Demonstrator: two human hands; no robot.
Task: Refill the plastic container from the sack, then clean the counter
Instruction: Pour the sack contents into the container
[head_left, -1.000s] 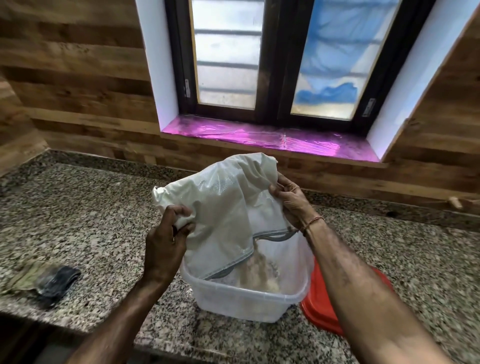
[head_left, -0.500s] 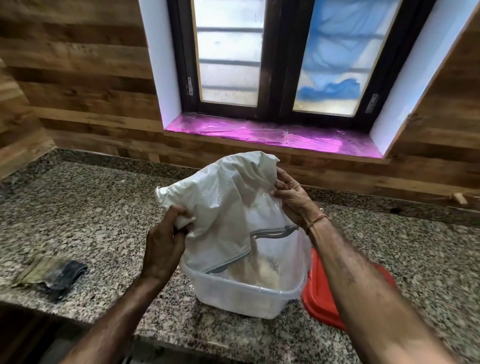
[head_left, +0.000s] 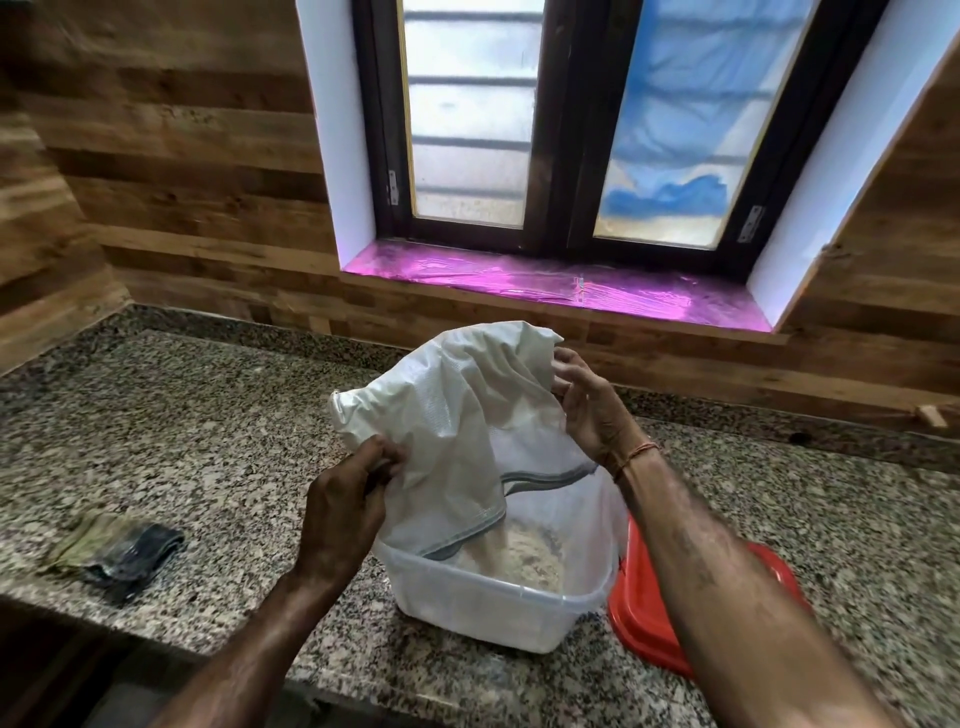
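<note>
While the left grip (head_left: 344, 513) and right grip (head_left: 592, 413) each clutch the upturned sack (head_left: 462, 415), its mouth hangs inside the plastic container (head_left: 467, 610) on the bench (head_left: 208, 441).

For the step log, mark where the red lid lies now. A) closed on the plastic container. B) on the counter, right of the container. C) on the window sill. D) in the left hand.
B: the red lid lies flat on the counter right of the plastic container, whose top is open under the sack gripped by the left hand and right hand.
</note>
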